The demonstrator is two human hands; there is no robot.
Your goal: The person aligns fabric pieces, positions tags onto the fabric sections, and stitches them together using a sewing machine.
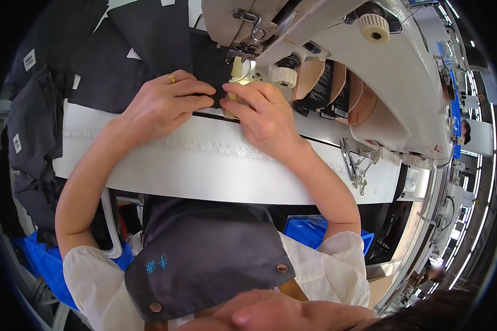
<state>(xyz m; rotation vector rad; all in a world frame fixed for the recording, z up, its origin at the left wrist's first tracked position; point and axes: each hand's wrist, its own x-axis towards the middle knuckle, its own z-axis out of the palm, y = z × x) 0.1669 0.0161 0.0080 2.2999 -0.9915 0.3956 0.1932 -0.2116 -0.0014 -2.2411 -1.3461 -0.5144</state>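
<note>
Dark cloth lies beneath the sewing machine's needle area. My left hand, with a ring on one finger, is closed at the cloth's near edge, thumb and fingertips pinching it. Facing it, my right hand is also closed, its fingertips on the cloth edge just in front of the presser foot. A small gap separates the two hands' fingertips. What lies directly under the fingers is hidden.
The white machine arm arches over the right side. Labels are tucked beside it. Small metal tools lie right on the white table edge. Dark cloth pieces spread left; blue bins sit below.
</note>
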